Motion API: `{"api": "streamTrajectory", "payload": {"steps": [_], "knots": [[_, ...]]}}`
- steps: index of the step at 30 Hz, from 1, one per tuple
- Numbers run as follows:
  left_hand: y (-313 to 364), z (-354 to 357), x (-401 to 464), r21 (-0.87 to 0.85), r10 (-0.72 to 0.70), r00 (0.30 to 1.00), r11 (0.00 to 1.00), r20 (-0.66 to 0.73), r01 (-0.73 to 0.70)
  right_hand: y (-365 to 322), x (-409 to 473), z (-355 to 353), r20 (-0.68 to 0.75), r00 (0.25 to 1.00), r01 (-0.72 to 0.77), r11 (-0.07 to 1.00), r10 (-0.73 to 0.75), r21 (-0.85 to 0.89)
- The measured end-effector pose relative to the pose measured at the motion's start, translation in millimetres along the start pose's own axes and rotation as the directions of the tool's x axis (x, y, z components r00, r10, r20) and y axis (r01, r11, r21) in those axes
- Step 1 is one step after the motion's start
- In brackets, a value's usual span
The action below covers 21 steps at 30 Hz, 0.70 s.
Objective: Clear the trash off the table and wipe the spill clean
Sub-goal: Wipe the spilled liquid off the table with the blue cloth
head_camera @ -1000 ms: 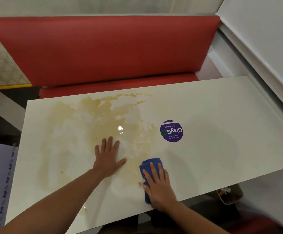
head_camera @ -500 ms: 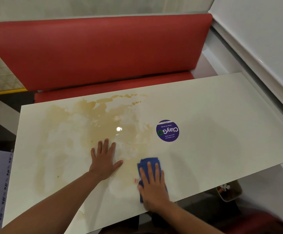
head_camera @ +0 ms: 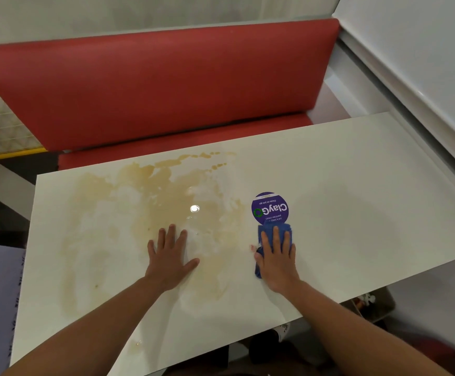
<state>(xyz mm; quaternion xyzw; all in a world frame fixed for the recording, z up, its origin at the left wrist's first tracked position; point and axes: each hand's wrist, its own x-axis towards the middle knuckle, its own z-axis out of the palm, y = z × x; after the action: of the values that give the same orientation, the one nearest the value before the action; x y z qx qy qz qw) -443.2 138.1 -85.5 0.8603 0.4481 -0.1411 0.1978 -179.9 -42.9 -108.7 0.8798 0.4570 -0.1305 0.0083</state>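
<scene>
The spill (head_camera: 150, 213) is spread over the left half of the table (head_camera: 356, 185). The left hand (head_camera: 169, 256) is laid flat on it, near the middle. To the right, the cloth (head_camera: 272, 240) is pressed under the right hand (head_camera: 277, 259), its far edge touching the sticker (head_camera: 269, 207). A bench (head_camera: 153, 85) is set behind the table.

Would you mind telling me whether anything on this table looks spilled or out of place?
Yes: a tan spill smears the table's left half, mostly unwiped. The blue cloth sits at its right edge.
</scene>
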Motion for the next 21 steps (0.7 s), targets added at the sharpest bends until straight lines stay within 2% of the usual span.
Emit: {"api": "streamTrajectory", "payload": {"steps": [2, 4, 6, 10, 12, 15, 18, 21], "knots": [[-0.4, -0.4, -0.1, 0.002, -0.001, 1.0, 1.0, 0.008, 0.001, -18.2, -31.4, 7.6, 0.017, 0.995, 0.103, 0.995, -0.102, -0.013], [-1.1, 0.1, 0.0, 0.003, 0.0, 1.0, 1.0, 0.018, 0.0, -34.9, -74.6, 22.5, 0.038, 0.962, 0.271, 0.962, -0.27, -0.026], [-1.4, 0.2, 0.1, 0.015, -0.001, 1.0, 1.0, 0.023, 0.001, -42.7, -105.1, 29.3, 0.099, 0.931, 0.354, 0.935, -0.35, -0.018], [-1.5, -0.3, 0.3, 0.033, -0.005, 1.0, 0.999, 0.028, 0.004, -29.3, -87.6, 22.5, 0.193, 0.858, 0.496, 0.865, -0.475, -0.077], [-0.9, -0.2, 0.1, 0.031, -0.01, 1.0, 0.999, 0.028, 0.009, -24.7, -56.2, 14.2, 0.205, 0.869, 0.468, 0.883, -0.451, -0.039], [1.4, -0.9, -0.4, 0.022, -0.012, 1.0, 1.0, 0.021, 0.012, -30.7, -2.1, -0.2, 0.166, 0.943, 0.29, 0.957, -0.288, 0.013], [3.2, -2.8, -0.9, 0.022, -0.008, 1.0, 1.0, 0.006, 0.008, -35.5, 33.4, -8.0, 0.215, 0.943, 0.263, 0.965, -0.255, -0.011], [3.2, -2.1, -1.9, 0.009, -0.008, 1.0, 1.0, 0.002, 0.008, -39.2, 22.4, -4.3, 0.159, 0.966, 0.216, 0.975, -0.206, -0.049]]}}
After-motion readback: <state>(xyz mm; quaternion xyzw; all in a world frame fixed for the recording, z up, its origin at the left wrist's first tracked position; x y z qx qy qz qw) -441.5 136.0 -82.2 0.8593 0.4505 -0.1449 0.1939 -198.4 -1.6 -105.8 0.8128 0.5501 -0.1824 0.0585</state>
